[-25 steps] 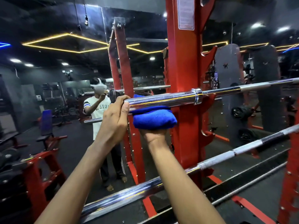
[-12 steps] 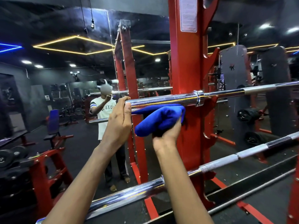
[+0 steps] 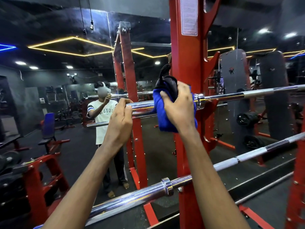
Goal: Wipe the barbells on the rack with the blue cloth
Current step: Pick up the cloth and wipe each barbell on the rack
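My left grip (image 3: 121, 119) curls closed round the upper shiny chrome barbell (image 3: 143, 105); my right grip (image 3: 179, 109) clutches the bunched blue cloth (image 3: 162, 116) draped over it

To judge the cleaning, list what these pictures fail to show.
Head view only:
- Upper barbell beneath the blue cloth: covered by cloth and right hand.
- Its left end: behind the left hand.
- Lower barbell: ends cut off by the picture edges.
- Label on the red post: print too small to read.
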A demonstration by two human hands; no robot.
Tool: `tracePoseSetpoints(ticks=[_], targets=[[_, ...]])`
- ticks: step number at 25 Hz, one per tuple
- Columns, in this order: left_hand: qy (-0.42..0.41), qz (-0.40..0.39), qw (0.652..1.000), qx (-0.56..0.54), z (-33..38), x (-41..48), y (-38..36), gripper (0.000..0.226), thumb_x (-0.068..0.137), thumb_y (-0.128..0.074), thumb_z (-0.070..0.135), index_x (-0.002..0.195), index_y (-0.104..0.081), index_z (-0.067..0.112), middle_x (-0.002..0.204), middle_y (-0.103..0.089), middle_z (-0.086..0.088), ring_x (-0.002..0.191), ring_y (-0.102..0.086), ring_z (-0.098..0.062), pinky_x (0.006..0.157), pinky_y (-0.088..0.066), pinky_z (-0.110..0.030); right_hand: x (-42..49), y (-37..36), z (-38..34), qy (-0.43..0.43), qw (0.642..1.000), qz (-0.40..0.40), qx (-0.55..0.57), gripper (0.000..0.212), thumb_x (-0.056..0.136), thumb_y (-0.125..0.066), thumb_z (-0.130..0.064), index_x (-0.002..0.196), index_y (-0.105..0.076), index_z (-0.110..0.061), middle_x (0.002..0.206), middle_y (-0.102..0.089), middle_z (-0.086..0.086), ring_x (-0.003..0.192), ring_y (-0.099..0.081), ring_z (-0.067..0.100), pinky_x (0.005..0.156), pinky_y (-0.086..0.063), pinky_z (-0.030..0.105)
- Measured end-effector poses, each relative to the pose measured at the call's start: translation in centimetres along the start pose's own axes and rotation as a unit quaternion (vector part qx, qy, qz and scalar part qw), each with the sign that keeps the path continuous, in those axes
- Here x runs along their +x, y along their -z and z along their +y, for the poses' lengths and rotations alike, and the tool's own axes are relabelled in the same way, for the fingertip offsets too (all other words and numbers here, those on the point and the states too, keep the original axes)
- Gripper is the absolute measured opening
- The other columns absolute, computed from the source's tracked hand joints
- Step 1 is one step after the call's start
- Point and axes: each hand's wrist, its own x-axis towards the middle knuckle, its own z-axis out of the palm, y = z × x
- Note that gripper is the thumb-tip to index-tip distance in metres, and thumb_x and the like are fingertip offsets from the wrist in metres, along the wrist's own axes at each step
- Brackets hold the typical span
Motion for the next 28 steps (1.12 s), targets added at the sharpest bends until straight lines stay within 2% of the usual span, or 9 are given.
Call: tracePoseSetpoints(ticks=[3,5,7,10,12,16,21,24,28], targets=[[-0.017,0.015,1.0,0.012,0.1,0.2,-0.2,0.032,0.097,-0.029,0.028,0.11,-0.058,0.021,0.104,-0.063,0.002,0.099,-0.055,-0.005,0.083,-0.036,-0.012,2.4,1.4,-0.8,-0.056,0.997,0.049,-0.006,0.053,0.086,-0.078,-0.034,0.125,-0.046,-0.015,0.133,-0.046,0.001,0.104,-0.058,0.021,0.092,-0.051,0.044],[-0.026,0.032,0.999,0.018,0.2,0.2,-0.5,0.034,0.097,-0.03,0.026,0.112,-0.059,0.02,0.108,-0.063,0.003,0.102,-0.055,-0.009,0.087,-0.038,-0.016,1.0,0.6,-1.3,0.013,0.998,0.041,-0.05,0.041,0.089,-0.073,-0.04,0.116,-0.053,-0.016,0.122,-0.053,0.0,0.101,-0.06,0.023,0.091,-0.051,0.048],[-0.039,0.059,0.996,0.046,0.4,0.2,-0.8,0.034,0.095,-0.03,0.024,0.111,-0.06,0.021,0.112,-0.06,0.005,0.106,-0.052,-0.008,0.095,-0.037,-0.019,-1.6,-0.7,-1.1,0.114,0.992,-0.006,-0.059,0.041,0.09,-0.067,-0.047,0.118,-0.059,-0.017,0.122,-0.06,-0.001,0.119,-0.057,0.025,0.106,-0.045,0.048],[-0.06,0.086,0.982,0.159,1.1,0.2,-1.2,0.045,0.09,-0.029,0.025,0.12,-0.062,0.017,0.131,-0.056,0.002,0.125,-0.047,-0.013,0.105,-0.028,-0.026,-2.8,0.0,1.3,0.185,0.977,-0.067,-0.079,0.057,0.09,-0.063,-0.052,0.138,-0.055,-0.021,0.152,-0.046,-0.006,0.15,-0.031,0.03,0.125,-0.021,0.05],[-0.098,0.082,0.963,0.237,2.0,0.1,-1.4,0.047,0.088,-0.034,0.018,0.125,-0.062,0.015,0.138,-0.056,-0.001,0.132,-0.046,-0.018,0.106,-0.023,-0.029,-1.6,1.4,3.4,0.169,0.98,-0.046,-0.091,0.055,0.092,-0.062,-0.049,0.141,-0.054,-0.024,0.154,-0.044,-0.006,0.149,-0.034,0.03,0.123,-0.023,0.056],[-0.154,0.02,0.947,0.282,4.7,0.9,-3.3,0.036,0.092,-0.039,0.02,0.117,-0.065,0.015,0.119,-0.067,-0.003,0.116,-0.056,-0.022,0.103,-0.036,-0.038,0.3,2.5,5.0,0.082,0.992,0.067,-0.074,0.044,0.091,-0.059,-0.032,0.132,-0.059,-0.016,0.138,-0.058,0.002,0.132,-0.05,0.03,0.112,-0.039,0.054],[-0.175,-0.069,0.92,0.345,5.6,2.1,-6.8,0.035,0.099,-0.04,0.026,0.124,-0.06,0.015,0.121,-0.064,-0.004,0.114,-0.056,-0.027,0.097,-0.034,-0.036,-0.8,3.9,5.2,0.137,0.984,0.024,-0.113,0.042,0.093,-0.047,-0.017,0.134,-0.059,-0.019,0.136,-0.059,-0.002,0.128,-0.05,0.028,0.103,-0.043,0.05],[-0.173,-0.075,0.924,0.334,6.1,2.6,-8.2,0.028,0.102,-0.046,0.025,0.124,-0.061,0.015,0.121,-0.063,-0.004,0.114,-0.056,-0.026,0.098,-0.035,-0.037,1.4,7.4,5.5,0.127,0.984,0.049,-0.119,0.047,0.087,-0.054,0.001,0.128,-0.063,-0.02,0.131,-0.061,-0.002,0.119,-0.053,0.029,0.1,-0.045,0.048],[-0.208,-0.082,0.923,0.312,7.4,3.4,-11.0,0.031,0.102,-0.048,0.028,0.126,-0.062,0.014,0.123,-0.066,-0.004,0.115,-0.058,-0.025,0.1,-0.038,-0.036,4.5,12.5,6.5,0.118,0.981,0.079,-0.134,0.048,0.088,-0.059,0.005,0.126,-0.066,-0.023,0.128,-0.059,-0.006,0.118,-0.05,0.023,0.101,-0.042,0.034]])
